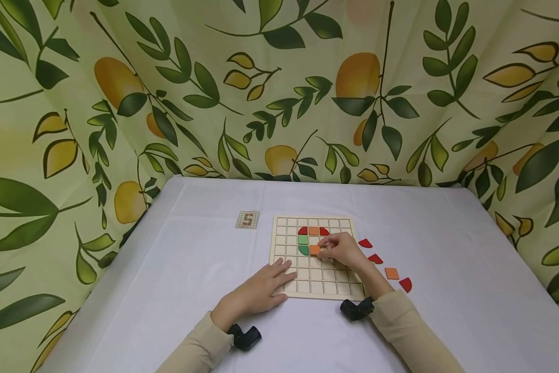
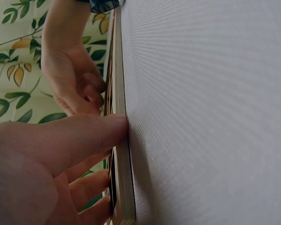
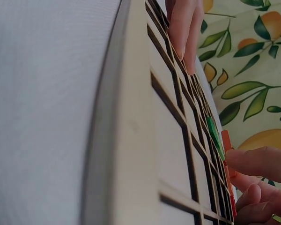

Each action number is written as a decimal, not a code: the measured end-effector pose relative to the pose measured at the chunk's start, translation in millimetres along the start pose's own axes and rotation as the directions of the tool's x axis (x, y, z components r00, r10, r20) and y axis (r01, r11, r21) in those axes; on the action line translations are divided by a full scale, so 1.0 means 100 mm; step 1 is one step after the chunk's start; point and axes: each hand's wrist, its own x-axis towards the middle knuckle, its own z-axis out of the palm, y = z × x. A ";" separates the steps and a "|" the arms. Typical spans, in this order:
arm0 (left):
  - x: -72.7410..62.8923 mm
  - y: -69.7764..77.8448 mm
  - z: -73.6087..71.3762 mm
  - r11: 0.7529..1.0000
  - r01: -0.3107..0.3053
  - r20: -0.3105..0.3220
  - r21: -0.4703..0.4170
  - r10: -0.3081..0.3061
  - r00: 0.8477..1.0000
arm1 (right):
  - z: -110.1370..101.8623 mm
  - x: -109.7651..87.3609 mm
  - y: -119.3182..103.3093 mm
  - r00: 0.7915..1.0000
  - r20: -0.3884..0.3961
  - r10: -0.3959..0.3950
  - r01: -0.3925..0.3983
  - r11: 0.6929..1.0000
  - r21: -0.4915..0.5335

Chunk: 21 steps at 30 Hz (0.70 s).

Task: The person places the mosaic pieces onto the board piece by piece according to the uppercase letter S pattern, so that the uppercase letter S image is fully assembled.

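Observation:
A wooden grid board (image 1: pixel 323 290) lies on the table. My right hand (image 1: pixel 342 249) is over its middle, pinching an orange square tile (image 1: pixel 314 250) beside a green quarter-round tile (image 1: pixel 304 249). The right wrist view shows this orange tile (image 3: pixel 226 139) at the fingertips, tilted up from the grid. Above on the board sit a light green square (image 1: pixel 303 240), an orange square (image 1: pixel 314 231) and two red quarter-round tiles (image 1: pixel 303 231). My left hand (image 1: pixel 260 287) rests, fingers spread, on the board's near left corner; its thumb touches the board's edge (image 2: pixel 124 173).
Right of the board lie loose red quarter-round tiles (image 1: pixel 365 243) and an orange square (image 1: pixel 391 273). A small card with a coloured grid pattern (image 1: pixel 247 219) lies beyond the board's left side. A leaf-print curtain (image 1: pixel 279 103) stands behind the white-covered table (image 1: pixel 167 259).

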 end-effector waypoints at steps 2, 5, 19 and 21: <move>0.00 0.00 0.00 1.000 0.000 -0.001 0.001 0.000 1.000 | 0.01 0.00 0.01 1.000 -0.004 -0.001 0.001 1.000 -0.010; 0.00 0.00 0.00 1.000 -0.001 -0.002 0.006 0.001 1.000 | 0.02 0.02 0.02 1.000 -0.010 -0.006 0.005 1.000 -0.028; -0.01 0.00 -0.01 1.000 -0.016 -0.004 -0.015 0.016 1.000 | 0.04 0.06 0.03 0.999 -0.034 0.005 -0.007 0.997 -0.077; -0.01 0.01 -0.01 1.000 -0.021 -0.007 -0.017 0.021 1.000 | 0.05 0.06 0.03 0.999 -0.039 0.010 -0.013 0.997 -0.075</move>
